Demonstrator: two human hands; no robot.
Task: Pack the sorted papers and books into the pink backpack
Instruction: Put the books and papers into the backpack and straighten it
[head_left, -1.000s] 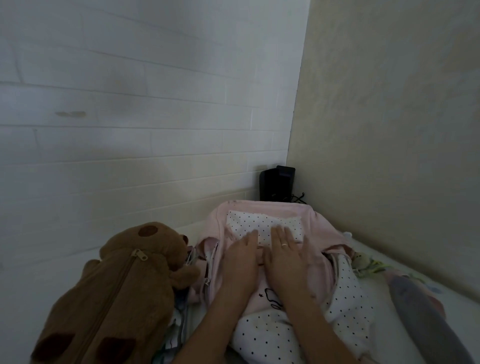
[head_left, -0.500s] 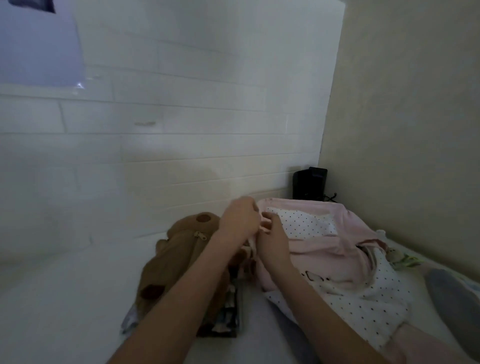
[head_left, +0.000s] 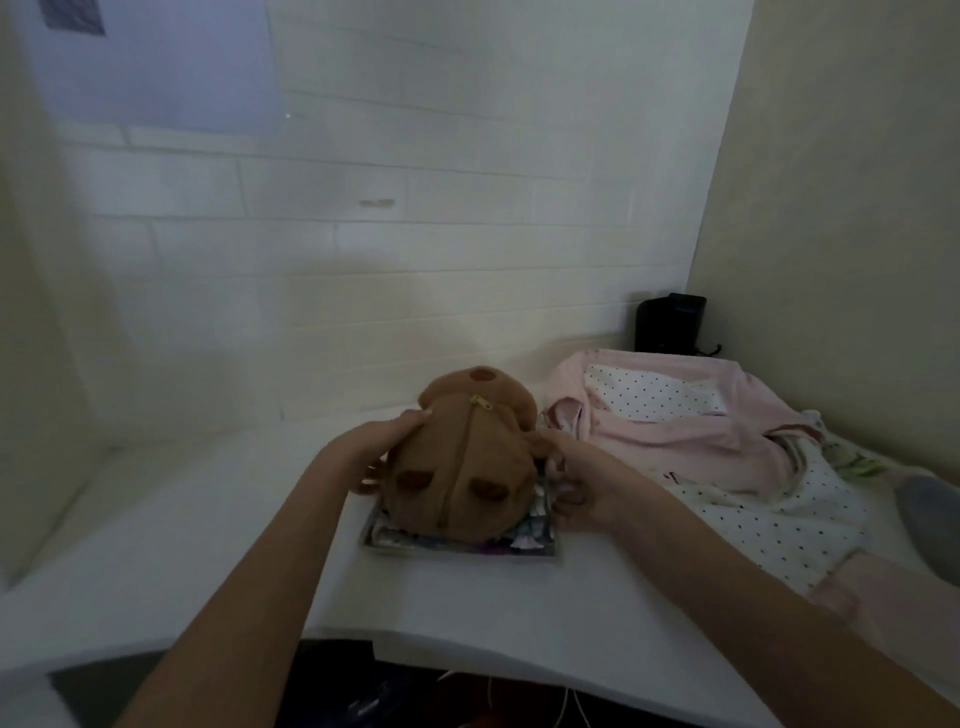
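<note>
Both hands' fingers (head_left: 415, 418) flanking plush (head_left: 462, 457), books (head_left: 524, 540) beneath

plush pouch (head_left: 460, 457): brown, darker brown patches, brass-coloured zip
backpack (head_left: 691, 436): pale pink, with white panels dotted black
stack of books (head_left: 524, 540): mixed purple, white and grey covers
tabletop (head_left: 208, 545): plain white
box in the corner (head_left: 670, 323): black
wall (head_left: 415, 208): white brick pattern

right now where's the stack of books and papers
In the head view the stack of books and papers lies mid-table under the brown plush bear pouch, just left of the pink backpack, between the left hand and right hand.
</note>
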